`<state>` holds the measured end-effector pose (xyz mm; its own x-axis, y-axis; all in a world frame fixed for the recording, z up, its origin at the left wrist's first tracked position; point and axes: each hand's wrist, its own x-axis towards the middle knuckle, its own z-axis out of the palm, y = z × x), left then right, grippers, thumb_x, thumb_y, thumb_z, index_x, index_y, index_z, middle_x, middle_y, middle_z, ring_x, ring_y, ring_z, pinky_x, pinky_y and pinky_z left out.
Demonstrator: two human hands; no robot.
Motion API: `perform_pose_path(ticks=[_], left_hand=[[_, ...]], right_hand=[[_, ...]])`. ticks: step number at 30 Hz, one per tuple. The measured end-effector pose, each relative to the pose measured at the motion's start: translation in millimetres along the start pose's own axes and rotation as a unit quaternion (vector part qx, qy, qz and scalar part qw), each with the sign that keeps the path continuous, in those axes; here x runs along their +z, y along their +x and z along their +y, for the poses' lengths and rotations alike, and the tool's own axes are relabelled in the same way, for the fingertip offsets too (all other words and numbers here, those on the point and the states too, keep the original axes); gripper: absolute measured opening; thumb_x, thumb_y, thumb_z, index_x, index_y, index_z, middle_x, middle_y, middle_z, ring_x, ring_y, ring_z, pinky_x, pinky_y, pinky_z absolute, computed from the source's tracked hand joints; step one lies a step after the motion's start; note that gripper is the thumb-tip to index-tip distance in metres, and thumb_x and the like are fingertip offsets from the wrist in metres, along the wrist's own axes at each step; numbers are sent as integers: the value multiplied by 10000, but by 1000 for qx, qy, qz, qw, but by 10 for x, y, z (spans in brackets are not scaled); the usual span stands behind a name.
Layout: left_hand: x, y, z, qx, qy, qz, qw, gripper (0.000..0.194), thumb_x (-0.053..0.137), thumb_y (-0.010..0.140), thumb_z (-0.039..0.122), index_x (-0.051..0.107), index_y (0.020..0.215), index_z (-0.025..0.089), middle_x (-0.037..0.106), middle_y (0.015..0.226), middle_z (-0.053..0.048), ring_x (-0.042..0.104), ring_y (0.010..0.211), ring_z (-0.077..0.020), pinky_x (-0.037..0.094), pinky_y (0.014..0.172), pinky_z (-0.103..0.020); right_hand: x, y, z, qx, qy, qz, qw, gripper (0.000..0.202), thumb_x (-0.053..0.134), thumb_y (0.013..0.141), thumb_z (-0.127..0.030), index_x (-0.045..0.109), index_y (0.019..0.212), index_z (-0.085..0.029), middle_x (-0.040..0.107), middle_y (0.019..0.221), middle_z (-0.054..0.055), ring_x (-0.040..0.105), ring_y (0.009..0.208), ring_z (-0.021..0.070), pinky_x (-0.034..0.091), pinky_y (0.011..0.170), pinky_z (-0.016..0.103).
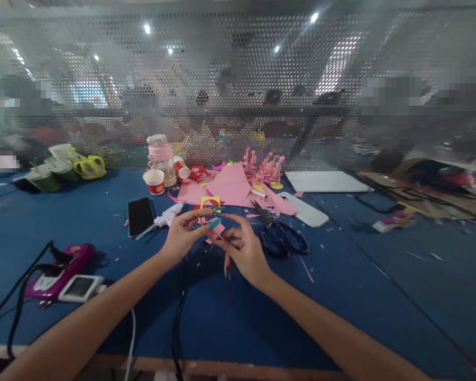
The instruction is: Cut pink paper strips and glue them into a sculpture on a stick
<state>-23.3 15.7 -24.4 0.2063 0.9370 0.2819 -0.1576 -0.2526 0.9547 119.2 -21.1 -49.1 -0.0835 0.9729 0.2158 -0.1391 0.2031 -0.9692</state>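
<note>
Between my two hands, over the blue table, is a small piece of pink paper. My left hand pinches it from the left with thumb and fingers. From the right, my right hand grips the same piece, its lower fingers curled down. Part of the paper is hidden behind the fingers. Just beyond my left hand lies a white glue gun. Large scissors with dark blue handles rest to the right of my right hand. Sheets of pink paper and a yellow paper cutout lie behind the hands.
A black phone, a paper cup and a bottle stand left of centre. A purple power strip trails cords at the left. Pink paper craft pieces, a white phone and a mesh screen are beyond.
</note>
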Motion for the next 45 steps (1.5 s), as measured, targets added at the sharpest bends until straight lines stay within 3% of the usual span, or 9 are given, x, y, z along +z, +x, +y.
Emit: perform_pose_path(ticks=[8, 17, 24, 36, 45], left_hand=[[16, -19, -10, 26, 32, 11, 999, 204, 710, 553, 187, 684, 755, 170, 691, 841, -53, 607, 851, -183, 445, 840, -315], [42, -29, -5, -8, 6, 28, 1000, 194, 719, 538, 199, 670, 721, 159, 681, 767, -36, 607, 771, -163, 467, 756, -290], [24, -40, -21, -13, 1, -43, 999, 323, 730, 546, 209, 642, 856, 178, 660, 927, -52, 594, 878, -184, 450, 806, -299], [40, -34, -27, 0, 16, 30, 999, 190, 709, 557, 228, 650, 728, 170, 657, 761, -25, 592, 745, -144, 463, 723, -264], [39, -17, -24, -4, -18, 20, 1000, 248, 744, 498, 211, 625, 711, 165, 628, 746, -16, 579, 781, -156, 442, 785, -299]], right_hand=[[15, -10, -24, -7, -7, 7, 1000, 470, 638, 688, -332, 367, 1061, -245, 512, 641, -83, 480, 290, 55, 377, 274, 160], [17, -8, 8, -14, -3, 15, 1000, 451, 624, 703, -326, 361, 1062, -251, 514, 681, -77, 467, 290, 47, 383, 280, 170], [-2, -4, 13, -4, -14, 20, 1000, 478, 629, 689, -360, 349, 1053, -231, 526, 699, -64, 480, 311, 48, 399, 285, 164], [12, -12, 0, -23, -30, 8, 999, 433, 605, 717, -361, 368, 1054, -227, 501, 658, -75, 473, 308, 44, 397, 281, 156], [-1, -7, 8, -22, -23, 11, 999, 419, 600, 719, -365, 370, 1046, -237, 508, 674, -73, 478, 308, 48, 401, 285, 163]])
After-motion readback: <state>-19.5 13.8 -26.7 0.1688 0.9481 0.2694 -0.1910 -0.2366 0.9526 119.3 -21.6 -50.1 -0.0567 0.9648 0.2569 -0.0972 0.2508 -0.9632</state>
